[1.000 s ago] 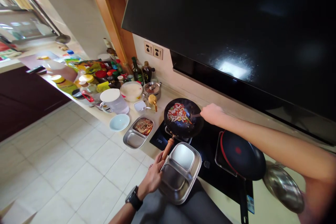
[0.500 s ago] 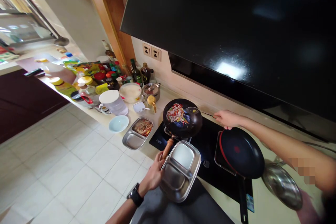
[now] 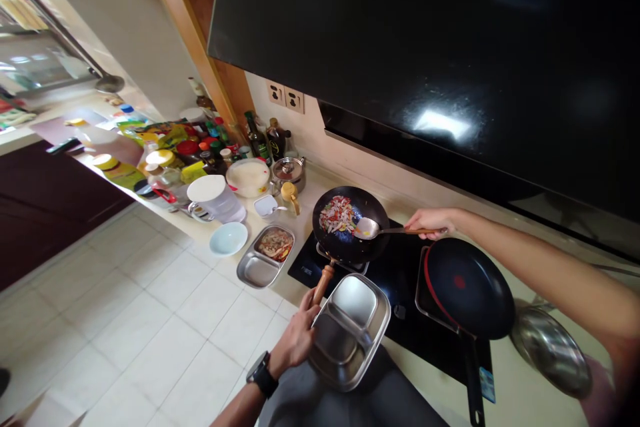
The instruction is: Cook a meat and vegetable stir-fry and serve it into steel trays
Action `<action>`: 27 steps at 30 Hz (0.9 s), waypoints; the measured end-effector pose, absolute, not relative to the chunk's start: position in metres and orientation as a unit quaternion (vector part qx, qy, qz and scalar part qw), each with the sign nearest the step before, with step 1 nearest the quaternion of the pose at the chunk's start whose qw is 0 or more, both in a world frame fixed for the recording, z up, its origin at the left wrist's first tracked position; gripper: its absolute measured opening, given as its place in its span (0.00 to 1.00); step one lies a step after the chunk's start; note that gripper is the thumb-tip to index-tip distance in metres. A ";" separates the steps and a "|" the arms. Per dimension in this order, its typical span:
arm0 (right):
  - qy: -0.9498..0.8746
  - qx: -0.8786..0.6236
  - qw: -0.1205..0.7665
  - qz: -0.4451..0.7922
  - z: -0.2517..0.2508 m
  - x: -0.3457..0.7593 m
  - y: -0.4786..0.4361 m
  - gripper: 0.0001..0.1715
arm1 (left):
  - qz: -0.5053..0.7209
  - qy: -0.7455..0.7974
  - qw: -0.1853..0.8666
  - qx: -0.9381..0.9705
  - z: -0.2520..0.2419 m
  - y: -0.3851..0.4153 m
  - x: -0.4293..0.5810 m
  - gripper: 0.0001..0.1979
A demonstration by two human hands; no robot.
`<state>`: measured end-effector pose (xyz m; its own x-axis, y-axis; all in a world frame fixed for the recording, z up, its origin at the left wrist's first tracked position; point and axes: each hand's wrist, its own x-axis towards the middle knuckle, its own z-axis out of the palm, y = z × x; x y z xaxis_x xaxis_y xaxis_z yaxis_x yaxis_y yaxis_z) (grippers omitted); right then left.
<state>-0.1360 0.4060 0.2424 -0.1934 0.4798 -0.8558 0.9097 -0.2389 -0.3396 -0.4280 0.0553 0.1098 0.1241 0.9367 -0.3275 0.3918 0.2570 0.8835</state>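
Note:
My left hand (image 3: 299, 339), with a watch on its wrist, is closed around the wooden handle (image 3: 323, 281) of the black wok. A steel divided tray (image 3: 347, 325), with nothing in its compartments, lies against that hand and overlaps the counter edge; whether the fingers also grip it is hidden. Inside the wok (image 3: 345, 255) are chopped reddish and pale pieces (image 3: 338, 215), gathered toward the left. My right hand (image 3: 431, 221) grips a spatula (image 3: 369, 229) by its wooden handle. The spatula's metal blade is in the wok, to the right of the food.
Right of the wok, a black frying pan (image 3: 467, 290) sits on the cooktop (image 3: 400, 333). A steel lid (image 3: 553, 351) lies farther right. To the left are a second divided tray (image 3: 253, 272) with food, a pale blue bowl (image 3: 229, 239), a pitcher (image 3: 220, 199) and several bottles.
The spatula has turned so its blade shows broadside, and its handle now appears in the right hand. The left hand keeps its hold on the wok handle. The view has shifted slightly.

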 end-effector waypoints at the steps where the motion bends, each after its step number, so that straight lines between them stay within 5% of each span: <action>1: 0.569 0.589 0.192 -0.541 0.232 -0.133 0.403 0.21 | 0.266 0.606 0.513 0.547 0.111 0.056 -0.429 0.19; 11: 0.553 0.508 -0.054 -0.658 0.115 -0.153 0.328 0.32 | 0.260 0.590 0.529 0.551 0.114 0.060 -0.442 0.35; 18: 0.539 0.513 -0.120 -0.657 0.098 -0.158 0.297 0.34 | 0.254 0.593 0.518 0.562 0.118 0.061 -0.441 0.25; 27: 0.507 0.494 -0.175 -0.685 0.088 -0.146 0.270 0.37 | 0.267 0.645 0.521 0.491 0.100 0.050 -0.442 0.40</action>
